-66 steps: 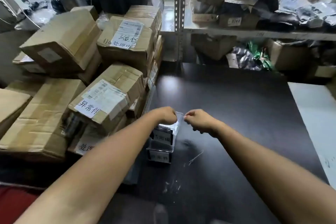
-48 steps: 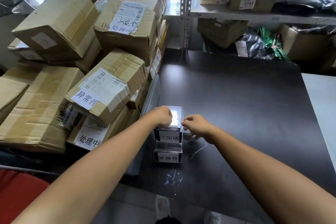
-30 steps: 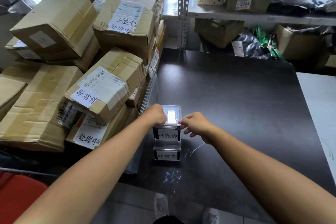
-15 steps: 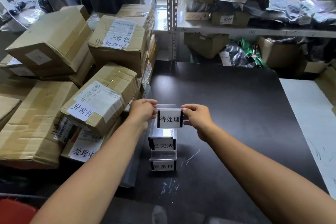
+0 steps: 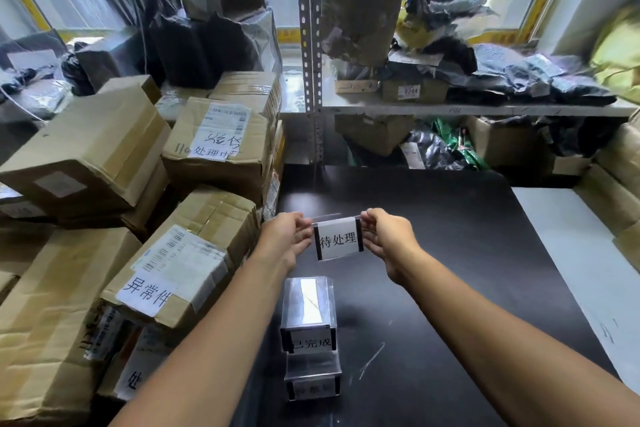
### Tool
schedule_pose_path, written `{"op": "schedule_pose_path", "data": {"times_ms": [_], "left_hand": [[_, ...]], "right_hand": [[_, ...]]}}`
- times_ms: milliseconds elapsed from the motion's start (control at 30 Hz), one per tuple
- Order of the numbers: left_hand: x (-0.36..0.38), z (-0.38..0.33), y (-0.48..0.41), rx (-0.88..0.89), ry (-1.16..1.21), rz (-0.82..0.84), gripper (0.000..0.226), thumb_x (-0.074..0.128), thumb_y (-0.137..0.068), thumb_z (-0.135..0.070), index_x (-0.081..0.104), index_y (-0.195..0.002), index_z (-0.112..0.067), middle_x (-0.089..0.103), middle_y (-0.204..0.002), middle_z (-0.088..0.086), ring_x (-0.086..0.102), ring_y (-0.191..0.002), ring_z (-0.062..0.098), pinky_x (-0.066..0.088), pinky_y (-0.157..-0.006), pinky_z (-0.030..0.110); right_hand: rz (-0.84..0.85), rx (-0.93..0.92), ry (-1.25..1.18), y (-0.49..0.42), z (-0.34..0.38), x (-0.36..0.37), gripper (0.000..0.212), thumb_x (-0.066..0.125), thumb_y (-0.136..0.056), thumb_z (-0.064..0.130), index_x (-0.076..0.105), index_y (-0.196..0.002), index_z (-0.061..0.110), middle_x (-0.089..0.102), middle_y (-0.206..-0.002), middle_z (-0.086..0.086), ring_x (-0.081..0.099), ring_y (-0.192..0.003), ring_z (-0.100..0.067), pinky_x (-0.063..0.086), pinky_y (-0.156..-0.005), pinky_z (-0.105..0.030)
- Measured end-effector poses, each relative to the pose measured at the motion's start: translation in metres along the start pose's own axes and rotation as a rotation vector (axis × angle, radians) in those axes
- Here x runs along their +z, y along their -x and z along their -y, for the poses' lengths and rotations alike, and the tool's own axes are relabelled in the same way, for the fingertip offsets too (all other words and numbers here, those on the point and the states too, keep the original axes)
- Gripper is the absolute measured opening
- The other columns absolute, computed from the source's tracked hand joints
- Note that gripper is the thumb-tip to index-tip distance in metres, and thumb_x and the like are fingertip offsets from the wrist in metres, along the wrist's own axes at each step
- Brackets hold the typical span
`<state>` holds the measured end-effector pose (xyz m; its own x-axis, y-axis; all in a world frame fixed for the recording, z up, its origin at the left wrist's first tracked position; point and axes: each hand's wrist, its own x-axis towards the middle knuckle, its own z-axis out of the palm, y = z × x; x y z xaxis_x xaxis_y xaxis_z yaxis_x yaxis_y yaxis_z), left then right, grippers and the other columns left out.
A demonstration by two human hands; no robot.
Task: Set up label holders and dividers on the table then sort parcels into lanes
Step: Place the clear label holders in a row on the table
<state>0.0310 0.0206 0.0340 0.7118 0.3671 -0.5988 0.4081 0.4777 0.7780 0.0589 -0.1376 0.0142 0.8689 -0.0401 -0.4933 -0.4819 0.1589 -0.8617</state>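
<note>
The person holds a clear acrylic label holder with a white card reading 待处理 (image 5: 338, 240) up off the black worktop (image 5: 450, 253), above its left half, card upright and facing the camera. The left hand (image 5: 285, 236) pinches the holder's left edge between thumb and fingers; the right hand (image 5: 389, 240) pinches its right edge the same way.

Two more holders stand near the worktop's left edge, nearer the person than the lifted one. The second clear label holder, whose card reads 已完成 (image 5: 309, 317), stands just behind the third clear label holder (image 5: 313, 376), whose card is too blurred to read; the two look to be touching.

Just off the worktop's left edge lies a heap of brown cardboard parcels. One brown cardboard parcel with a white label marked 异常件 (image 5: 180, 260) lies tilted, nearest the left hand. Beyond the far edge rises a grey metal shelf rack (image 5: 313, 80) loaded with cartons and dark plastic mail bags (image 5: 540, 80).
</note>
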Motion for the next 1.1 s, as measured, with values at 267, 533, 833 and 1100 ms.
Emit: {"op": "schedule_pose_path", "data": {"times_ms": [267,533,833,1100], "left_hand": [[0.042,-0.001,-0.043,0.11,-0.013,-0.166,0.021,0.044,-0.094,0.006,0.06,-0.096,-0.008,0.061,-0.081,0.008,0.057,-0.073,0.017,0.048,-0.069,0.023],[0.084,-0.016,-0.115,0.236,-0.099,-0.258,0.018,0.05,-0.094,0.001,0.061,-0.102,-0.012,0.065,-0.091,0.008,0.063,-0.085,0.019,0.05,-0.063,0.022],[0.101,-0.02,-0.216,0.248,-0.037,-0.305,0.022,0.043,-0.095,0.002,0.06,-0.105,-0.008,0.062,-0.083,0.006,0.056,-0.068,0.014,0.045,-0.053,0.02],[0.089,-0.008,-0.257,0.198,0.06,-0.304,0.021,0.049,-0.094,0.002,0.06,-0.106,-0.01,0.062,-0.082,0.004,0.058,-0.072,0.014,0.047,-0.064,0.021]], "right_hand": [[0.173,-0.088,0.101,-0.07,-0.002,0.0,0.021,0.055,-0.091,0.023,0.066,-0.074,0.023,0.06,-0.076,0.0,0.053,-0.076,-0.013,0.04,-0.073,-0.03],[0.302,-0.145,0.173,-0.152,0.002,0.01,0.03,0.044,-0.097,0.033,0.06,-0.083,0.013,0.061,-0.084,0.0,0.054,-0.085,-0.013,0.044,-0.082,-0.034],[0.321,-0.092,0.238,-0.233,-0.014,0.037,0.035,0.038,-0.106,0.04,0.067,-0.105,0.023,0.073,-0.113,0.004,0.064,-0.111,-0.01,0.046,-0.097,-0.028],[0.322,-0.061,0.203,-0.251,-0.033,0.055,0.032,0.037,-0.107,0.039,0.066,-0.106,0.023,0.071,-0.109,0.008,0.06,-0.094,0.002,0.043,-0.077,-0.016]]}}
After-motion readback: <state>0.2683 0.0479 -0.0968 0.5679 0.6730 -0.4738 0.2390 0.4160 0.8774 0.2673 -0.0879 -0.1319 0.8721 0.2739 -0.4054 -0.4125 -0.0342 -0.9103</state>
